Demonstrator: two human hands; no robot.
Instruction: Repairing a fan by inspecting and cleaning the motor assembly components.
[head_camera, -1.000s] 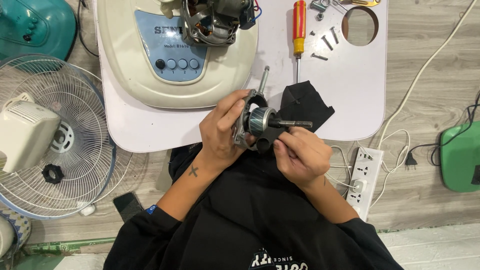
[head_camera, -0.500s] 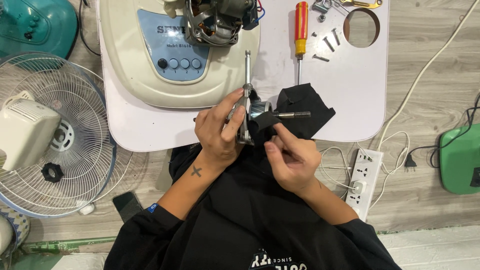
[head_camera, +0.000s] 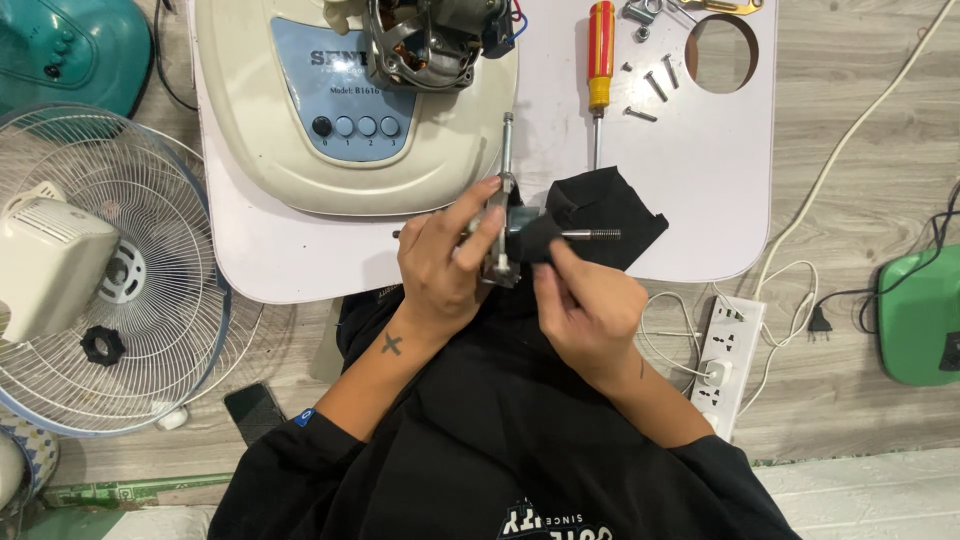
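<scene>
My left hand (head_camera: 448, 268) grips a small metal fan motor part (head_camera: 503, 235) with a long upright rod and a threaded shaft sticking out to the right. My right hand (head_camera: 585, 300) presses a black cloth (head_camera: 610, 215) against the part where the shaft leaves it. Both hands work over the near edge of a white tabletop (head_camera: 700, 170). Just beyond them lies a cream fan base (head_camera: 330, 150) with blue control panel and exposed motor (head_camera: 425, 40).
A red-and-yellow screwdriver (head_camera: 598, 60), several loose screws (head_camera: 655, 85) and a round hole (head_camera: 722, 52) are on the table's far right. A wire fan guard (head_camera: 150, 290) lies on the floor left; a power strip (head_camera: 722, 360) and green object (head_camera: 920, 315) right.
The motor part turned in my left hand so its long rod now stands upright. My right hand moved the black cloth closer onto the shaft.
</scene>
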